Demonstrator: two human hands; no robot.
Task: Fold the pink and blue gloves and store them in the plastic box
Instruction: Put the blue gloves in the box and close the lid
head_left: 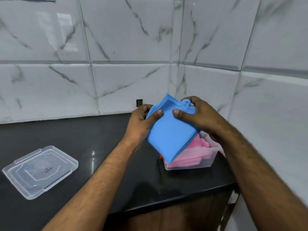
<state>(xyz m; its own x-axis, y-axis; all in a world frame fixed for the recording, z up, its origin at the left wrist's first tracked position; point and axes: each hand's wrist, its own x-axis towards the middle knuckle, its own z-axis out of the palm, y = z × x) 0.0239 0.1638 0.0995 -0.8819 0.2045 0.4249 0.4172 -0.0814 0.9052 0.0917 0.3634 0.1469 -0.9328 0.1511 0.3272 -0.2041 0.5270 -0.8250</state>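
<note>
Both hands (141,120) (200,115) grip blue glove (170,135) over plastic box (206,157).

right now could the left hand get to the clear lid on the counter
Probably yes, once free: the lid lies bare on the counter with nothing around it, but the left hand is gripping the blue glove.

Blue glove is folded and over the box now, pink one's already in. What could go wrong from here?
The blue glove, held by both the left hand and right hand, looks wider than the plastic box; it may spring open or ride above the rim over the pink glove. Pushing down could slide the box toward the counter edge. The lid might then not close.
</note>
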